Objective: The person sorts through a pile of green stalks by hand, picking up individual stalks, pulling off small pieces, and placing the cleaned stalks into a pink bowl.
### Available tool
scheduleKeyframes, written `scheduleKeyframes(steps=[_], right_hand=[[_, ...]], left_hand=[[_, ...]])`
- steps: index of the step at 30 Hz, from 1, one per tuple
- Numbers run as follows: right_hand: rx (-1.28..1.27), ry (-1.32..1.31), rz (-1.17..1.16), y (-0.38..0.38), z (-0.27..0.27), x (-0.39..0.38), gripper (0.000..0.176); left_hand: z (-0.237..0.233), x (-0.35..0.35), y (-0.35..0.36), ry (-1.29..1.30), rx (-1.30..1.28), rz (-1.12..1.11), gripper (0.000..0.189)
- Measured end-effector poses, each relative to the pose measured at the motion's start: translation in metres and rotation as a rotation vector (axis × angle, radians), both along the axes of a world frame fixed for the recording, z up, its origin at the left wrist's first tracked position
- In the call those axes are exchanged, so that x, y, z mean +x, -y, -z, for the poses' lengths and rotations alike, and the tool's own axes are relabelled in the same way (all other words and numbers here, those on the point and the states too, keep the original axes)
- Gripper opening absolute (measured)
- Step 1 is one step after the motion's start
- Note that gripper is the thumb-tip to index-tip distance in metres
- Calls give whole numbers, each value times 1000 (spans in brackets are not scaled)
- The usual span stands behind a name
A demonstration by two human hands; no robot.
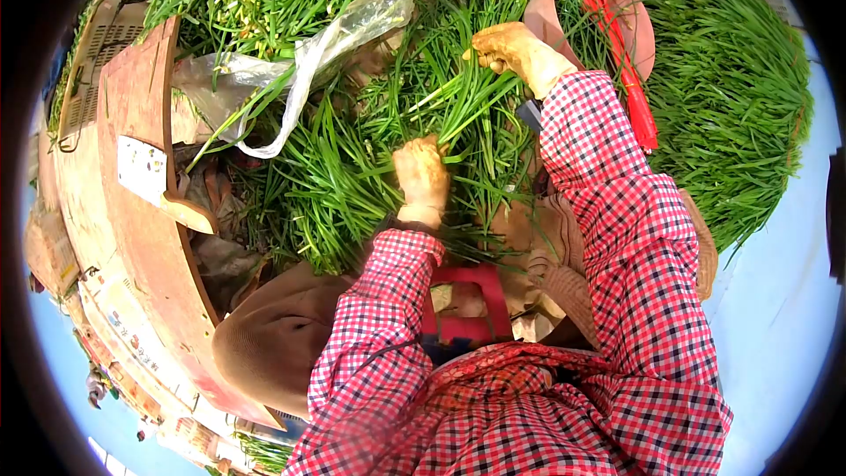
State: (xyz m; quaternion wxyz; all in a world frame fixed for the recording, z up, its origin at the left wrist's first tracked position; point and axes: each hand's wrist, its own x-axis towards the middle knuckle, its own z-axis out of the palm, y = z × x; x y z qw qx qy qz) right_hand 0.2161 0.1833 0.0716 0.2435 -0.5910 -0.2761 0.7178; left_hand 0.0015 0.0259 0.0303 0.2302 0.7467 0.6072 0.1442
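Observation:
My left hand (421,176) is closed in a fist around a few garlic chives (454,115), whose pale stalks stick out above it toward the upper right. Beyond it, my right hand (511,51) is bent at the wrist with its fingers curled shut, at the upper ends of those chives. Whatever lies between its fingers is hidden. Loose chives (326,150) spread in a tangled heap beneath and left of both hands. A clear plastic bag (330,48) with a white edge lies across the heap on the left.
To the right stands a large pile of chives (723,106). Red ties (627,70) lie over a pinkish round flap (636,22) beside my right forearm. A wooden board (145,123) rises on the left, near my brown-covered knee (282,326). More chives with yellowish bits (264,0) lie at the top.

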Motion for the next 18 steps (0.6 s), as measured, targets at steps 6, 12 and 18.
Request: scheduleKeyframes(steps=[6, 12, 18], right_hand=[[423, 244, -376, 0, 19, 14, 6], [88, 533, -292, 7, -5, -15, 9], [692, 1081, -845, 32, -48, -14, 14]], left_hand=[[5, 1, 3, 28, 185, -57, 9], [16, 1, -3, -71, 51, 23, 5], [1, 10, -6, 0, 125, 73, 2]])
